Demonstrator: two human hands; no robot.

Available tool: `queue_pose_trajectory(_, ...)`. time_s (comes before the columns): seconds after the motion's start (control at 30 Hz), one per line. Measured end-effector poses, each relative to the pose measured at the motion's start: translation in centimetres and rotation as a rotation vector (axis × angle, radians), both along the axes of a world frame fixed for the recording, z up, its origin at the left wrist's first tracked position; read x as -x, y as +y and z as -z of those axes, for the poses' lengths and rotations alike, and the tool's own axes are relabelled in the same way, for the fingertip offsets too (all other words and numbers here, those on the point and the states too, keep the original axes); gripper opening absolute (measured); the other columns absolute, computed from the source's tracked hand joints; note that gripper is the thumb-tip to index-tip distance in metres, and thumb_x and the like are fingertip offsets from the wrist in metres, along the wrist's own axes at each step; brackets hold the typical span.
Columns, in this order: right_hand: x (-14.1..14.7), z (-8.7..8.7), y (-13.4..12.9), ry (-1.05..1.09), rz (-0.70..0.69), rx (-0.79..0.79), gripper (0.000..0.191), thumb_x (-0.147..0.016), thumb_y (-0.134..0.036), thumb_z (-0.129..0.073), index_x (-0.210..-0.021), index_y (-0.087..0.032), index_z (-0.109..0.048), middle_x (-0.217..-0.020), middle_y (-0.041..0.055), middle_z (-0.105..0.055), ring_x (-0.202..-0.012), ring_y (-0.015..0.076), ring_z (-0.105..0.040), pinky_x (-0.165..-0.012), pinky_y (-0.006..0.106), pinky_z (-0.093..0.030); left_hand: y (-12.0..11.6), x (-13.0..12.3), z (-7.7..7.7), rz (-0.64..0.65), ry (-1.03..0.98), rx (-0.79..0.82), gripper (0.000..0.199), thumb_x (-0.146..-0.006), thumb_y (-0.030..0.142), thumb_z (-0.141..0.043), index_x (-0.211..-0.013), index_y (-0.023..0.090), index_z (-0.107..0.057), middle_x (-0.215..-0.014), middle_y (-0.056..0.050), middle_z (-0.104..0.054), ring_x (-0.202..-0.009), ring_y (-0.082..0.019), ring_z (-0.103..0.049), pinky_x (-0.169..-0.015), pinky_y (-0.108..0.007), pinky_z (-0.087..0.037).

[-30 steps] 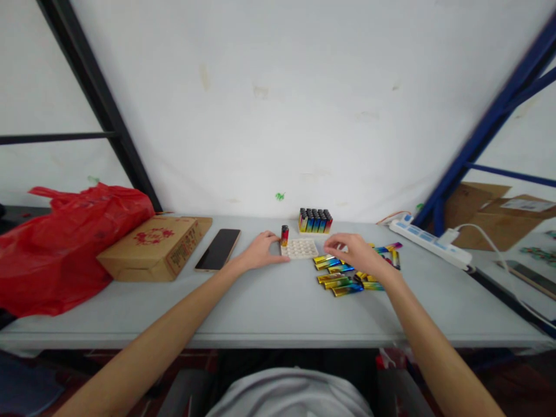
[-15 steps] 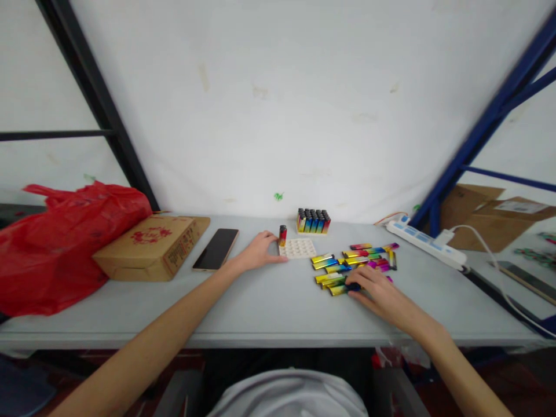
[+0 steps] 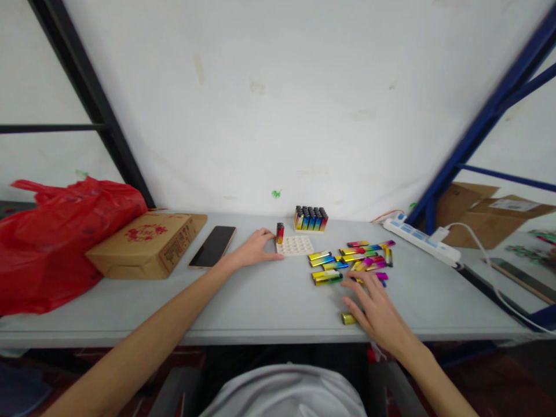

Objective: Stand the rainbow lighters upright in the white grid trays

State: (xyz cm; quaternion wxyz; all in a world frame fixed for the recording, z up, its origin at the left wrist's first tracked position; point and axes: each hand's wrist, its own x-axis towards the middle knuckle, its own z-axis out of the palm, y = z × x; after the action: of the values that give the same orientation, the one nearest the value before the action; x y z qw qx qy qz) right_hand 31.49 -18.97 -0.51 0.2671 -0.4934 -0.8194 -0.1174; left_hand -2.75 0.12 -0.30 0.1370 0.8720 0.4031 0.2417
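At the left edge of a white holder tray (image 3: pixel 299 245) with rows of small sockets rests my left hand (image 3: pixel 256 249), its thumb and fingers spread around the tray's corner. One red-and-yellow lighter (image 3: pixel 280 234) stands upright in the tray beside those fingertips. My right hand (image 3: pixel 377 307) is over the near side of a pile of loose lighters (image 3: pixel 354 252), its fingers apart. A single yellow lighter (image 3: pixel 348 318) lies close to the front edge, partly hidden under that hand. Behind the tray, a second holder full of upright lighters (image 3: pixel 311 220) stands near the wall.
A black phone (image 3: pixel 212 247) lies left of my left forearm. Farther left are a cardboard box (image 3: pixel 143 246) and a red plastic bag (image 3: pixel 65 243). A white power strip (image 3: pixel 423 242) with a plugged-in cable runs along the right side. The table's front edge (image 3: pixel 269 336) is near me.
My right hand has shifted toward me and spread its fingers. A yellow lighter now lies apart from the pile, nearer the front edge. My left hand stays at the tray.
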Motion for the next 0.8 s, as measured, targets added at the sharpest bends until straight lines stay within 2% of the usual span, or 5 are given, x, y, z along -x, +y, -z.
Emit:
queue_pose_trajectory(0.1, 0.5, 0.7, -0.5, -0.082, 0.027, 0.047, 0.024, -0.104, -0.035, -0.048, -0.118, -0.024, -0.064, -0.123, 0.0127, -0.064, -0.115, 0.0294, -0.059, -0.100, 0.048, -0.047, 0.1, 0.0, 0.1, 0.004, -0.004, -0.007, 0.074, -0.071, 0.075, -0.072, -0.120, 0.020, -0.068, -0.125, -0.013, -0.065, -0.118, -0.032, -0.059, -0.108, -0.043, -0.045)
queue_pose_trajectory(0.23, 0.7, 0.6, -0.3, -0.174, 0.026, 0.075, 0.024, -0.105, -0.032, -0.045, -0.095, -0.023, -0.065, -0.097, 0.0092, -0.067, -0.094, 0.0265, -0.061, -0.088, 0.043, -0.046, 0.0, 0.0, -0.1, 0.002, 0.014, 0.002, 0.074, -0.071, 0.074, -0.072, -0.119, 0.018, -0.068, -0.126, -0.015, -0.064, -0.119, -0.033, -0.059, -0.108, -0.043, -0.046)
queue_pose_trajectory(0.5, 0.8, 0.3, 0.7, -0.203, -0.008, 0.033, 0.035, -0.107, -0.031, -0.039, -0.083, -0.021, -0.063, -0.081, 0.0073, -0.068, -0.084, 0.0242, -0.063, -0.088, 0.040, -0.039, 0.2, 0.1, 0.2, 0.005, 0.013, -0.015, 0.072, -0.073, 0.074, -0.071, -0.119, 0.020, -0.068, -0.126, -0.013, -0.064, -0.118, -0.033, -0.060, -0.108, -0.043, -0.046)
queue_pose_trajectory(0.7, 1.0, -0.3, 3.7, 0.055, 0.116, 0.083, 0.045, -0.107, -0.050, -0.038, -0.079, -0.022, -0.060, -0.064, 0.0028, -0.063, -0.057, 0.0192, -0.057, -0.060, 0.031, -0.032, 0.2, 0.1, 0.2, 0.008, 0.036, -0.001, 0.075, -0.075, 0.076, -0.068, -0.122, 0.019, -0.065, -0.129, -0.015, -0.061, -0.121, -0.033, -0.058, -0.110, -0.043, -0.044)
queue_pose_trajectory(0.8, 1.6, -1.4, 5.2, 0.321, 0.142, 0.158, 0.043, -0.104, -0.054, -0.044, -0.076, -0.023, -0.056, -0.065, 0.0003, -0.062, -0.058, 0.0172, -0.057, -0.059, 0.029, -0.034, 0.1, 0.1, 0.2, 0.004, 0.034, -0.002, 0.075, -0.075, 0.076, -0.068, -0.121, 0.018, -0.065, -0.127, -0.016, -0.061, -0.120, -0.033, -0.058, -0.109, -0.042, -0.044)
